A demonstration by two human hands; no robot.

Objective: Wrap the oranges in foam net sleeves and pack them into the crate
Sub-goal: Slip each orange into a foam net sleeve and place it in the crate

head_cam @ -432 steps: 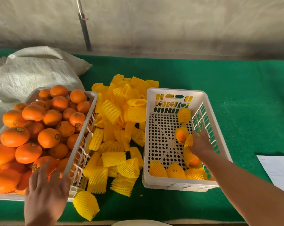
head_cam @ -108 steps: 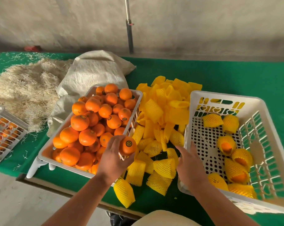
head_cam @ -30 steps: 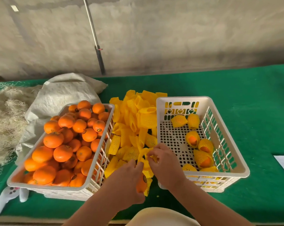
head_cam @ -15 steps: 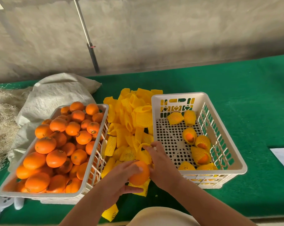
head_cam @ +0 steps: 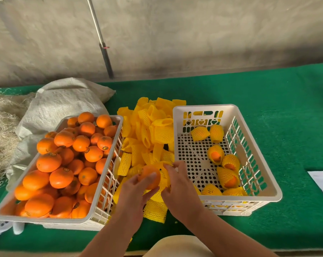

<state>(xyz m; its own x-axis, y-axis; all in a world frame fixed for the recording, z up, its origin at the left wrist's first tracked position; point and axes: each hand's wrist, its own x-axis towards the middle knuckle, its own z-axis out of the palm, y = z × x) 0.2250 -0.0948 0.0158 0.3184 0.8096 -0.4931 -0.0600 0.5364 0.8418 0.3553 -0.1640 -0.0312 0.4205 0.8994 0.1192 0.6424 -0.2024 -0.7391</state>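
Sleeving one orange between the two crates.
Beside the full crate of loose oranges [head_cam: 57,164], the left hand [head_cam: 133,193] cups an orange [head_cam: 150,176] while the right hand [head_cam: 177,190] pinches a foam net sleeve [head_cam: 163,175], seemingly half on; next, seat it fully, then lift over the sleeve pile [head_cam: 149,132] into the packing crate [head_cam: 264,186].

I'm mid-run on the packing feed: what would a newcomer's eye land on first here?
First the heap of bare oranges filling the white crate on the left, then the bright pile of yellow foam sleeves between the two crates. In front, the left hand holds an orange while the right hand pulls a sleeve over it.
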